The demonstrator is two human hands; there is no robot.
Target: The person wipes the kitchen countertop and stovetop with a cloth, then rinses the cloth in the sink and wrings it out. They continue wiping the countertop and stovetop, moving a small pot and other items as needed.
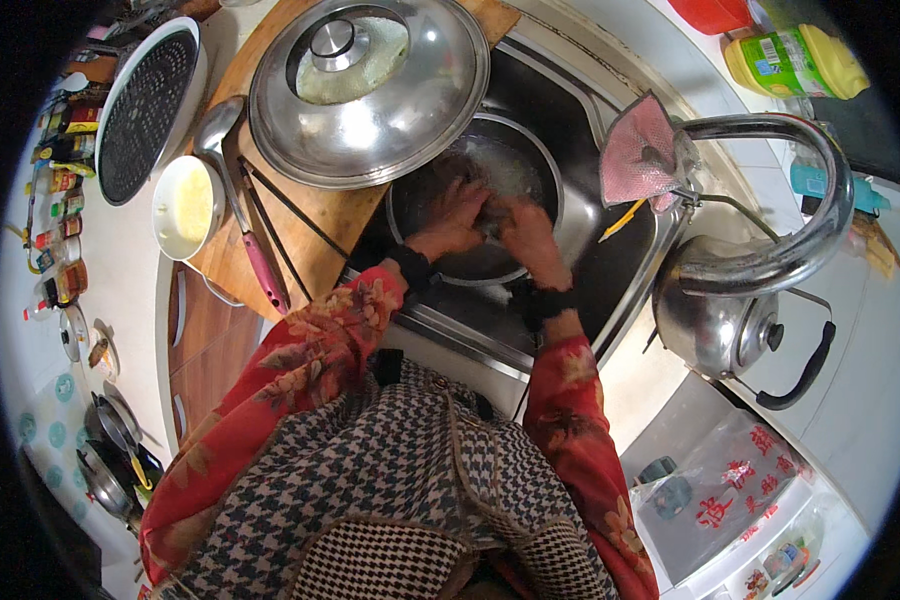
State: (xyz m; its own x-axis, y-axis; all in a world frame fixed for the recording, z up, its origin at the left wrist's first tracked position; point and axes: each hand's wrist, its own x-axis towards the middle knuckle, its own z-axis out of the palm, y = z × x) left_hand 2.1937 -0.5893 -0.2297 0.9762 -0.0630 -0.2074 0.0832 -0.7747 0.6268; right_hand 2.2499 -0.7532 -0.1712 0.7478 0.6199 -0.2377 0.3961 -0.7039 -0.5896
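Both my hands are down inside a round metal pan (439, 259) that sits in the sink (577, 255). My left hand (454, 217) and my right hand (529, 236) nearly meet over its middle, blurred by motion. Water and something dark show about the fingers; whether either hand grips anything is unclear. A large steel pot lid (367, 135) with a glass window lies on the wooden board (315, 217), overlapping the pan's far left edge. The metal faucet (832, 195) arches at the right.
A ladle (232, 195) and dark chopsticks (274, 225) lie on the board, beside a white bowl (187, 206) with yellow contents. A pink cloth (637, 154) hangs by the faucet's base. A steel kettle (712, 322) stands right of the sink. A strainer basket (150, 112) stands far left.
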